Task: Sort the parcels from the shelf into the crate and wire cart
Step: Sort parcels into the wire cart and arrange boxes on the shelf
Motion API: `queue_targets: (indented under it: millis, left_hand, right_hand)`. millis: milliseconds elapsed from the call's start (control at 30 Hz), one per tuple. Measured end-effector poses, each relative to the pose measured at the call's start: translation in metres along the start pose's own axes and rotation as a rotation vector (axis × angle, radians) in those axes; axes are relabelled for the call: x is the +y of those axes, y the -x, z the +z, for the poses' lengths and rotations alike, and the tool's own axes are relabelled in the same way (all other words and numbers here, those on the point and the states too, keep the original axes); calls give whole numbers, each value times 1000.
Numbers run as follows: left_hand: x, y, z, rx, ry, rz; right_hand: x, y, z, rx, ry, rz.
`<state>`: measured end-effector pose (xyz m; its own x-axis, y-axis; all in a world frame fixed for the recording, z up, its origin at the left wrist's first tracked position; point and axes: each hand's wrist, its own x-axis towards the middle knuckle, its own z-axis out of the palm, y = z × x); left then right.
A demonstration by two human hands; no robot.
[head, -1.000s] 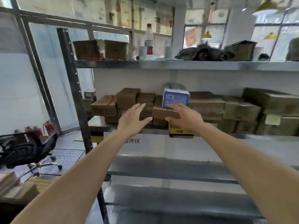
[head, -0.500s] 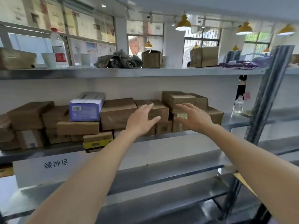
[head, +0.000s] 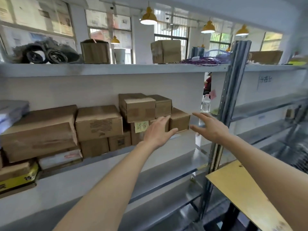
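Several brown cardboard parcels are stacked along the middle shelf (head: 180,144). At the row's right end sits a small brown parcel (head: 179,120), with two more boxes (head: 139,107) stacked just left of it above a box bearing a yellow note (head: 141,126). My left hand (head: 158,132) reaches with straight fingers in front of the small parcel's left side. My right hand (head: 210,126) is spread open just right of that parcel, not touching it. Both hands hold nothing. The crate and wire cart are out of view.
A grey steel upright (head: 228,100) stands just right of my right hand. A clear bottle (head: 205,104) stands behind it. A yellow board (head: 241,192) lies at the lower right. The top shelf (head: 116,68) carries boxes, a cup and dark rolled items.
The view has swung right along the shelf; the blue box has left the frame. Both open hands have travelled right to the last small parcel at the row's end.
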<state>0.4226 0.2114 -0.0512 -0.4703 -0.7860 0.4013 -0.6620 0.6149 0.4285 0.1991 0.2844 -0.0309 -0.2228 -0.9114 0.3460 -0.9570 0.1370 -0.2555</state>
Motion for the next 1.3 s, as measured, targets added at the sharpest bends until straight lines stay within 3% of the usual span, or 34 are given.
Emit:
queue_targets:
  millis: [233,500,967,1300]
  left_hand:
    - [-8,-93,79,-76,87,-77]
    - [-28,-142,130,-62,162,-207]
    - [16,-174,175,143,202,-485]
    - [41,-211,206,276,164,-731]
  right_hand:
    - [57,-85,31,-75,-10,35]
    - [100,-179,87,-154,-139,-26]
    - [158,-244,140,-331,-517,-197]
    - [190,-257,136,-248,-600,-225]
